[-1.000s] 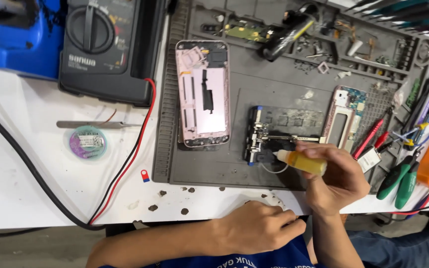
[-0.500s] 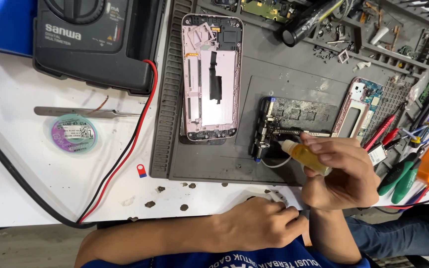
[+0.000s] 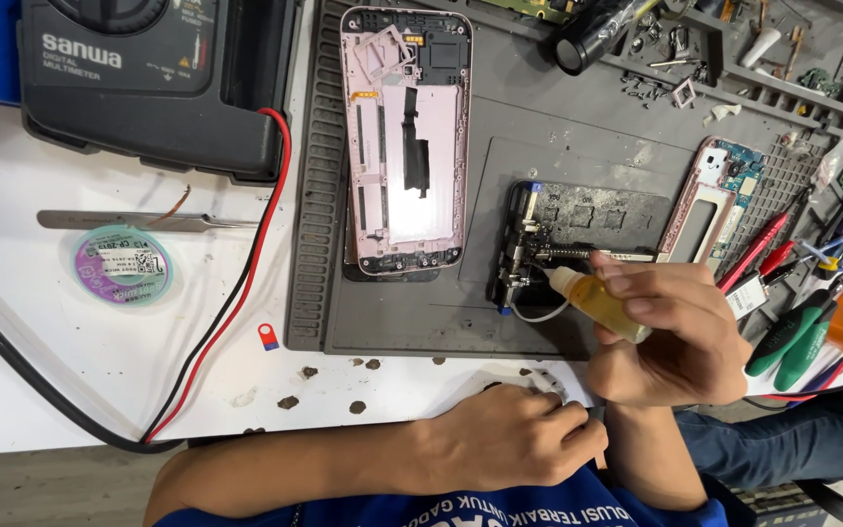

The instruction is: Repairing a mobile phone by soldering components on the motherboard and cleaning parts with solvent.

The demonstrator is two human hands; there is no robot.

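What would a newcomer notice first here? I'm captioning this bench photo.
The right hand tipping a small yellow dropper bottle onto a clamped black circuit board holder at mid-mat. Left of it lies an opened pink phone frame, and the left hand rests on the white table's near edge.

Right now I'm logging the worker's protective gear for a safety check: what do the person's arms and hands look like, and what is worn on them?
Both hands are bare: no gloves, rings or watch show on the left hand or the right hand. The forearms are uncovered too. A blue shirt with light lettering shows at the bottom edge.
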